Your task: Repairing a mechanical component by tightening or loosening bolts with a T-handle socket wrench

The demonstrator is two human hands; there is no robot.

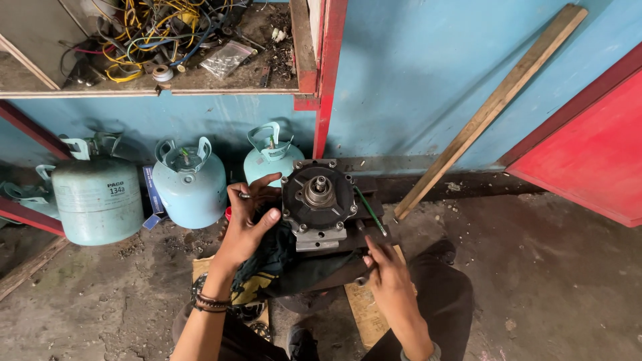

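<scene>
We take the compressor (318,200) as landmark: a black round unit with a hub at its centre and bolts round the rim, sitting upright on the floor (535,267) between the person's knees. Behind it and to its left stand three pale blue gas cylinders (190,190), the nearest one just behind the compressor's left edge, partly hidden by it. Above the cylinders we see a shelf (167,90) holding a tangle of wires (154,33) and a small plastic bag (227,59). A red post (328,73) rises right behind the compressor. A long wooden plank (488,110) leans on the blue wall to its right, foot near the compressor's right side. A dark cloth (281,267) is bunched just below and left of the compressor, under the left hand. A wooden board (364,311) lies on the floor below it.

Left hand (249,217) comes in from lower left, wrist with bracelets, thumb against the compressor's left rim, fingers curled together on a small metal piece; what it is we cannot tell. Right hand (386,271) sits at the compressor's lower right, fingers closed on the lower end of a thin green-handled tool (370,210), which slants up along the compressor's right edge.
</scene>
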